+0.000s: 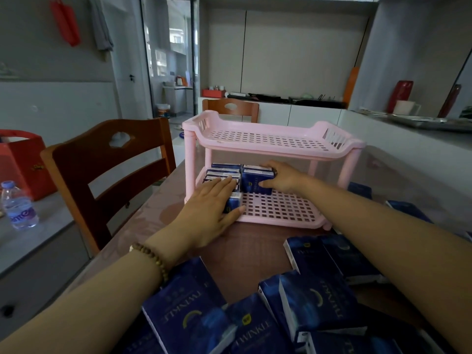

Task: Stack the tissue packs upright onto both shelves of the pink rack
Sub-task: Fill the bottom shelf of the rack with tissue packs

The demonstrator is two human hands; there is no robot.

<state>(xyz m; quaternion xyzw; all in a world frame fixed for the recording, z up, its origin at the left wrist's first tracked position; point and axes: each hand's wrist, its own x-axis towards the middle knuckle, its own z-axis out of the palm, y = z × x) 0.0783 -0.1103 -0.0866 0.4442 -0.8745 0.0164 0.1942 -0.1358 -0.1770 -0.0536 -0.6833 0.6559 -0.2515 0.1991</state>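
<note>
The pink two-shelf rack point(278, 146) stands on the brown table. Its top shelf holds nothing. Several dark blue tissue packs point(224, 172) stand upright at the left back of the lower shelf. My left hand point(212, 203) lies flat over the front pack point(233, 201) of the left row, thumb on the shelf rim. My right hand point(279, 176) grips the front pack point(255, 183) of the second row, fingers over its top and thumb at its lower corner. Many loose packs point(316, 305) lie on the table close to me.
A wooden chair point(107, 169) stands left of the table, another behind the rack. A water bottle point(19, 205) and a red box point(21, 159) sit on the grey surface at left. More packs point(360, 190) lie right of the rack.
</note>
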